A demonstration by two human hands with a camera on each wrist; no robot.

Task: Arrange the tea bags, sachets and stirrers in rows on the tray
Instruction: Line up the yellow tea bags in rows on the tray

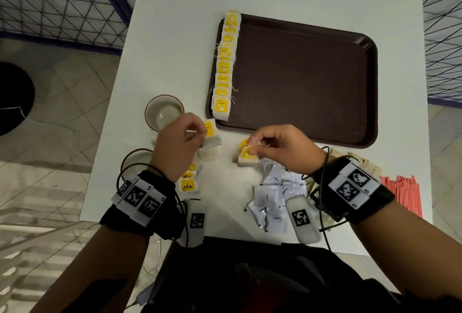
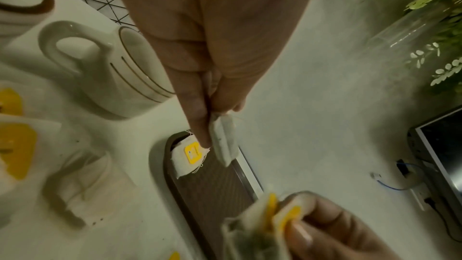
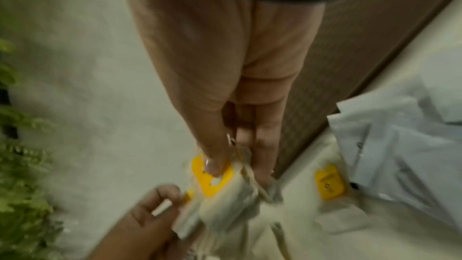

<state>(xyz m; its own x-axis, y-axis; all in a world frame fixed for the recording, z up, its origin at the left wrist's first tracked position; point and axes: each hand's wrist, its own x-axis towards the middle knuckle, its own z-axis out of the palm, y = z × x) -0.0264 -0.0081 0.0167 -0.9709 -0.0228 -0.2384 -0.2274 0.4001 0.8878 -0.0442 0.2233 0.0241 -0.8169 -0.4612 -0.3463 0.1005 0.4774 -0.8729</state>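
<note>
A dark brown tray [image 1: 300, 82] lies on the white table, with a row of several yellow-tagged tea bags [image 1: 225, 62] along its left edge. Just in front of the tray's near left corner, my left hand [image 1: 200, 132] pinches a tea bag [image 1: 211, 135], which the left wrist view shows edge-on [image 2: 225, 141] between thumb and finger. To its right, my right hand [image 1: 255, 145] pinches another tea bag [image 1: 246, 155] by its yellow tag [image 3: 212, 177] and string. Both bags hang just above the table.
Loose tea bags [image 1: 188, 185] lie under my left wrist. White coffee sachets [image 1: 270, 200] are piled near the front edge, brown sachets [image 1: 362, 162] and red stirrers [image 1: 402, 192] at the right. Two mugs [image 1: 163, 112] [image 1: 136, 162] stand at the table's left edge.
</note>
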